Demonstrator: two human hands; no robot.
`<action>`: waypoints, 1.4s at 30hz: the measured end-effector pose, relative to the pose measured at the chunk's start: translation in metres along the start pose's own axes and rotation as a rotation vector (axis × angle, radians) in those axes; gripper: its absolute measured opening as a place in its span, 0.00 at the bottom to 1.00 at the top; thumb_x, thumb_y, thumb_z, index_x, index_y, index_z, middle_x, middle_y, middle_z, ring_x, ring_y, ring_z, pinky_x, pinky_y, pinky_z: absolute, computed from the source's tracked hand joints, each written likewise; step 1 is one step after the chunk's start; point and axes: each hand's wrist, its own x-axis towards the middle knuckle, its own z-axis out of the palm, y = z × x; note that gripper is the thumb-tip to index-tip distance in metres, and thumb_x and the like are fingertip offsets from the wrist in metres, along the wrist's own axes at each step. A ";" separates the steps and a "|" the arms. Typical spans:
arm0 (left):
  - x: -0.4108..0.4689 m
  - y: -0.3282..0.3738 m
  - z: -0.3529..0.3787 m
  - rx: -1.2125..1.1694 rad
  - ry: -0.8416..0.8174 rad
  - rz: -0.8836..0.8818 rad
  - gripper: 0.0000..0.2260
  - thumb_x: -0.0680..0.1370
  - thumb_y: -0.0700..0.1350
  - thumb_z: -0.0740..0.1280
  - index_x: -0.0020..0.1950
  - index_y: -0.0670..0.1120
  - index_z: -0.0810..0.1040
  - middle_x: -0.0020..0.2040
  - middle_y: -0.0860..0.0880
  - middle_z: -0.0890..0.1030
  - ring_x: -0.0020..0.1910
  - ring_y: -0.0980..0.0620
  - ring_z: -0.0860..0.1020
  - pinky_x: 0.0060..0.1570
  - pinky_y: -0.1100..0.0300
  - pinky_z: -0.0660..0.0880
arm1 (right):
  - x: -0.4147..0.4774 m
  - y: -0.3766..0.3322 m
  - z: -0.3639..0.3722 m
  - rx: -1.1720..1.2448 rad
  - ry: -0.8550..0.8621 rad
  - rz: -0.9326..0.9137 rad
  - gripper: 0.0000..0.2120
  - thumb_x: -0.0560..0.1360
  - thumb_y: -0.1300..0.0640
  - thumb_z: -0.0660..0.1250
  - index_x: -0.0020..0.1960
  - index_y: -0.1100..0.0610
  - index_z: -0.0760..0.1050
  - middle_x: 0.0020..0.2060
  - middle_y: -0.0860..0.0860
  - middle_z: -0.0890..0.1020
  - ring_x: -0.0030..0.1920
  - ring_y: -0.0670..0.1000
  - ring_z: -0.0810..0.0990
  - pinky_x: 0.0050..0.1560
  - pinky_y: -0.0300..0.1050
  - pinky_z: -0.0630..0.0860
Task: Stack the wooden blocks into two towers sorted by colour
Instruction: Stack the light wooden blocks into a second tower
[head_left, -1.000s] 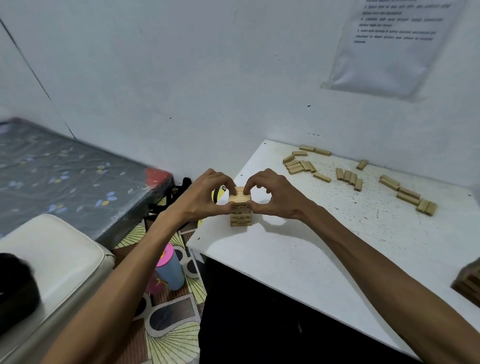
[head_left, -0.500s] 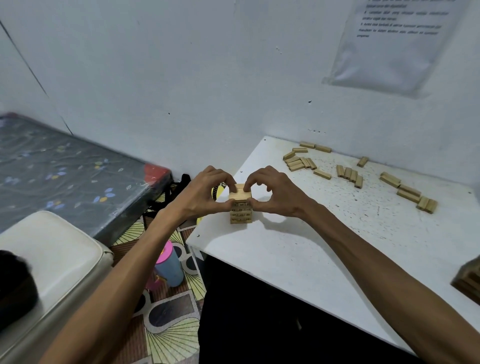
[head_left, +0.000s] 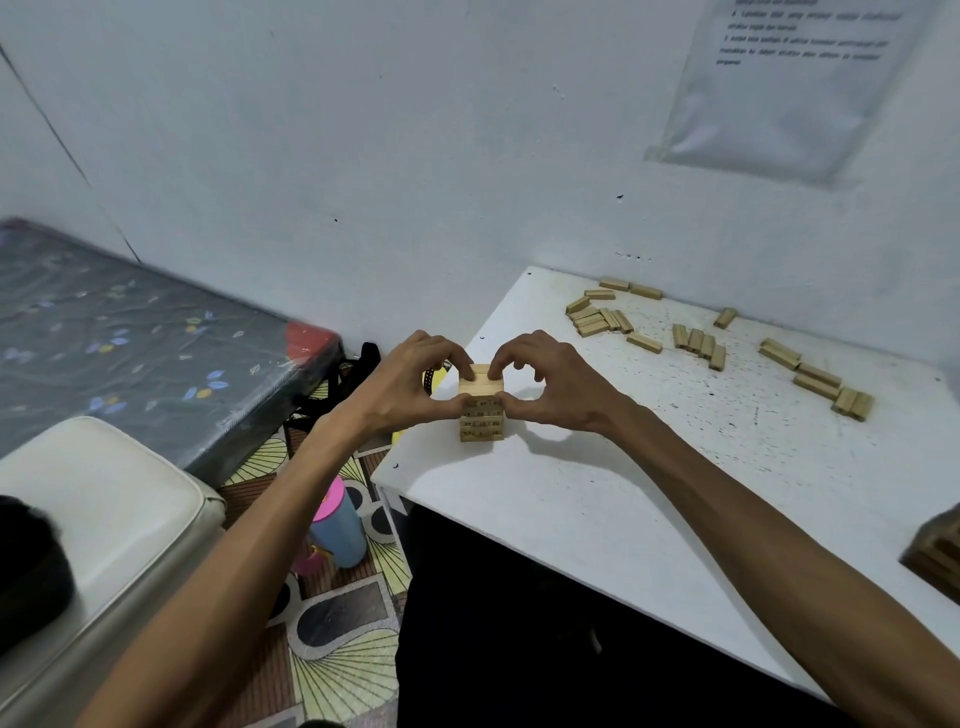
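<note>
A white surface (head_left: 623, 493) fills the right half of the view, pushed into the corner of a pale wall. To its left lies a dark, flower-patterned bed (head_left: 130, 353), with a cream cushion (head_left: 104, 499) nearer the camera. A printed sheet (head_left: 789, 88) hangs on the wall at upper right. Two bare arms reach forward. The left hand (head_left: 410, 384) and right hand (head_left: 550, 384) meet at the surface's near-left corner, their curled fingers (head_left: 452, 353) and thumbs pinching the top layers of a short pale block tower (head_left: 481, 421) from either side. Loose pale blocks (head_left: 696, 340) lie scattered along the far edge, well apart from the tower. A darker block stack (head_left: 937, 556) shows at the right edge. A blue bottle (head_left: 337, 525) stands on the patterned floor.
</note>
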 end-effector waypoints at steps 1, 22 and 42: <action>-0.001 0.000 0.000 -0.009 0.000 -0.011 0.18 0.70 0.61 0.69 0.54 0.53 0.81 0.56 0.57 0.82 0.55 0.57 0.72 0.50 0.64 0.70 | 0.000 0.000 0.000 0.006 -0.002 0.004 0.13 0.72 0.50 0.74 0.56 0.49 0.79 0.53 0.41 0.80 0.53 0.46 0.75 0.47 0.35 0.69; -0.007 0.008 -0.003 -0.120 0.057 -0.189 0.24 0.77 0.68 0.63 0.70 0.60 0.74 0.66 0.59 0.77 0.66 0.64 0.72 0.65 0.54 0.70 | -0.013 -0.008 -0.004 0.094 0.149 0.229 0.18 0.77 0.43 0.69 0.66 0.46 0.75 0.61 0.38 0.80 0.59 0.44 0.78 0.51 0.47 0.78; 0.090 0.102 0.042 0.213 -0.116 0.029 0.17 0.80 0.54 0.70 0.68 0.52 0.78 0.65 0.54 0.81 0.61 0.53 0.77 0.62 0.54 0.73 | -0.086 0.021 -0.093 -0.318 0.039 0.455 0.21 0.79 0.44 0.68 0.71 0.46 0.75 0.67 0.44 0.80 0.68 0.50 0.75 0.62 0.50 0.74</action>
